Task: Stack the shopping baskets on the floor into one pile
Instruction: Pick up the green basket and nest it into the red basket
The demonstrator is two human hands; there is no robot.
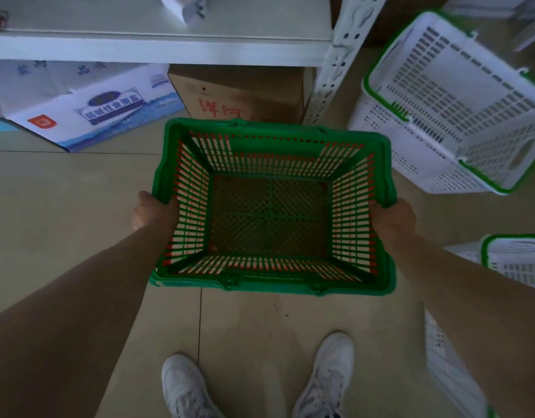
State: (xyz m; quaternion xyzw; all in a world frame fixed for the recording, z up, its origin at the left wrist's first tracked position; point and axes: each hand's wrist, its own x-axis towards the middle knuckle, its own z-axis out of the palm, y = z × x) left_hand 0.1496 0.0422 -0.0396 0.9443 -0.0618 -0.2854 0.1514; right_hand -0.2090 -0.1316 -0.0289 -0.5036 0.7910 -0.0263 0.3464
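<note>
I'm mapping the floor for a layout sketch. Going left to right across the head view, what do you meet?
Printed white box → left hand → green basket → right hand → tipped white basket.

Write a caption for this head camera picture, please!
Two hands hold a green basket above the floor, white baskets nearby.

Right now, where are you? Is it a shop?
Probably a shop or its stockroom. There are plastic shopping baskets, a green basket in both hands and a white basket nearby, metal shelving, and cardboard boxes on the floor.
</note>
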